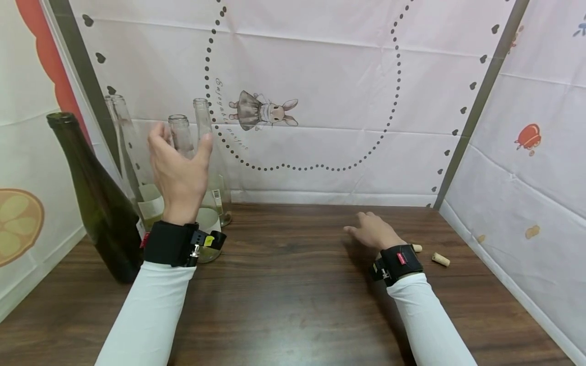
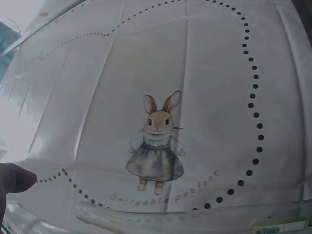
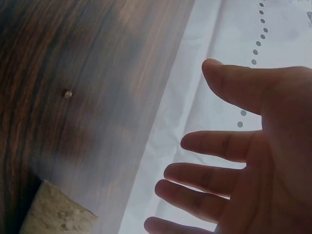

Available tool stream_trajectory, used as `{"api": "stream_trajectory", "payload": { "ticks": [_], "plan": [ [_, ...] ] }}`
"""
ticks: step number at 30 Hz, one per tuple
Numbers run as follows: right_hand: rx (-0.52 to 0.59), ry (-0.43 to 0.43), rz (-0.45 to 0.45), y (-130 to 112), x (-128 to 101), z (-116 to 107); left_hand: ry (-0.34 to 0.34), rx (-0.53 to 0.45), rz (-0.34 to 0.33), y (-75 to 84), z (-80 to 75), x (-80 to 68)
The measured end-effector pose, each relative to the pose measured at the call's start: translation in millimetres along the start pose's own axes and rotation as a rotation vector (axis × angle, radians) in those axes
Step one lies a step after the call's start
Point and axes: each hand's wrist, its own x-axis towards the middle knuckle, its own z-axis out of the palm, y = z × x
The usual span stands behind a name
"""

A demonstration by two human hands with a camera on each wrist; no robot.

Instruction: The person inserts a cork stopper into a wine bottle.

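- Left hand (image 1: 178, 170) is being held raised, palm toward the clear bottles (image 1: 201, 168); fingers are spread and relaxed, clamped on nothing.
- Three clear bottles are standing upright at the table's (image 1: 293, 284) back-left, necks just beyond the fingertips; the long axis of each is vertical. Whether the thumb is touching the tallest neck (image 1: 202, 119) cannot be told.
- In the left wrist view a thumb tip (image 2: 17, 178) is showing at the left edge, with glass (image 2: 195, 217) lying across the bottom; contact is not being shown.
- A dark green bottle (image 1: 96, 198) is standing to the left of the clear ones, looking tilted in the wide lens, apart from the hand.
- Right hand (image 1: 373, 231) is being rested low on the table, fingers loosely extended and apart, holding nothing; an open palm is being shown in the right wrist view (image 3: 253, 161).
- Two corks (image 1: 441, 259) are lying on their sides just right of the right hand, not touched; one (image 3: 58, 209) is showing in the right wrist view.
- Left hand is nearer the bottles, right hand nearer the corks.
- A rabbit-print backdrop (image 1: 267, 109) is hanging behind.
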Motion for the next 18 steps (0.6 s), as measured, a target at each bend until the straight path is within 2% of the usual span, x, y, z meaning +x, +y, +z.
{"api": "stream_trajectory", "payload": {
  "ticks": [2,5,12,18],
  "plan": [
    [0.001,-0.002,0.001,0,0,-1,-0.043,0.031,-0.057,-4.1,0.1,2.2],
    [0.007,-0.004,0.003,-1,-1,0,-0.085,0.073,-0.094,-10.3,0.4,4.1],
    [0.032,-0.006,0.013,0,-2,-1,-0.063,0.073,-0.048,-18.4,3.6,4.5],
    [0.039,0.001,0.011,1,-1,-2,-0.103,0.051,-0.028,-14.5,9.6,0.1]
  ]
}}
